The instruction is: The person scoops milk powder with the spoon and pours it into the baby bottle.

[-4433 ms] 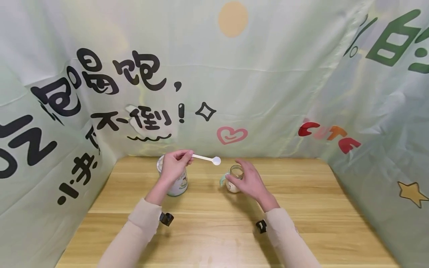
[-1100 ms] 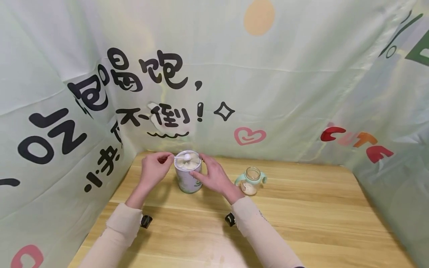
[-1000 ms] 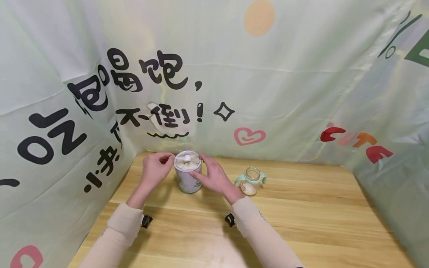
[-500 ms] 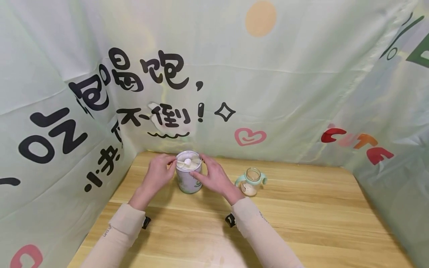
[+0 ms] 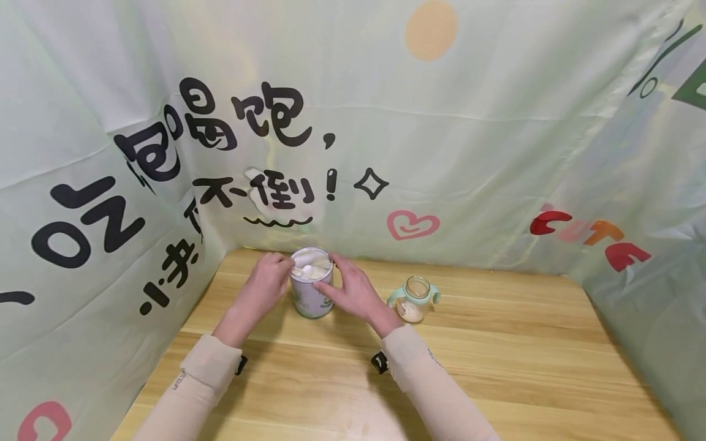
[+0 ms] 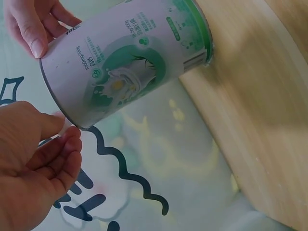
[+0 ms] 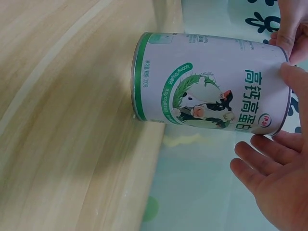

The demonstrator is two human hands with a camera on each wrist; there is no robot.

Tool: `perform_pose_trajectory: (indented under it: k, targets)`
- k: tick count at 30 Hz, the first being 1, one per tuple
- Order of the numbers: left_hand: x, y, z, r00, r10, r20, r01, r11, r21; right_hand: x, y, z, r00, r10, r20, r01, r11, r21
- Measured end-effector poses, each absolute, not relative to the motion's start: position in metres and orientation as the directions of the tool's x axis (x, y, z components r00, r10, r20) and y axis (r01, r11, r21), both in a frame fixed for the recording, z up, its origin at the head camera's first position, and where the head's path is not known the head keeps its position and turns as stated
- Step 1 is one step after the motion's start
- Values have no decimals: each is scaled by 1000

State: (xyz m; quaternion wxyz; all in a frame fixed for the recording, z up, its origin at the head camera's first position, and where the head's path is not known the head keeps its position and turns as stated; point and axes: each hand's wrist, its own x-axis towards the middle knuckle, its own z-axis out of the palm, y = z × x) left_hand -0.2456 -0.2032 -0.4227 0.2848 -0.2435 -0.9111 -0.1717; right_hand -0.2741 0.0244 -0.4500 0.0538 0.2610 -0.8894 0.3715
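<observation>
In the head view a milk powder tin (image 5: 311, 299), pale lilac with green print, stands upright and uncovered on the table, pale powder (image 5: 322, 267) near its top. My left hand (image 5: 266, 280) is at the tin's left rim, thumb and fingers pinching the handle of a small white measuring scoop (image 5: 307, 270), whose bowl sits down in the powder. On the tin's other side my right hand (image 5: 354, 286) holds it near the rim, thumb at the front and fingers toward the back. The right wrist view shows the thumb on the tin's label (image 7: 207, 101). The scoop's bowl is hidden in both wrist views.
A clear baby bottle (image 5: 410, 309) with mint-green handles stands uncapped right of the tin, some powder in its bottom. Printed fabric (image 5: 474, 153) hangs behind the wooden table (image 5: 496, 367) and at both sides.
Earlier the scoop was held near the bottle and my right hand was at the bottle; that hand is now on the tin. Within the last second my left hand shifted right, and the scoop sank into the powder.
</observation>
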Motion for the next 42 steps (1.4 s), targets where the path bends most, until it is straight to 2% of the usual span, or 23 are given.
perform_pose_trajectory:
  k: [7,17,28,42]
  targets:
    - [-246,-202,-422,-698,384,605,540,837,92,-275,24,-450,-859,-427,284,-501,584,-638]
    - [-250,-202,-422,-704,423,571,534,845,33,-274,24,-449,-859,-424,288,-502,582,-640]
    - [-252,-201,-413,-730,431,530,538,841,56,-274,23,-449,-864,-421,277,-493,591,-638]
    - [-255,-206,-416,-721,429,544,562,822,97,-275,24,-452,-860,-422,286,-500,589,-634]
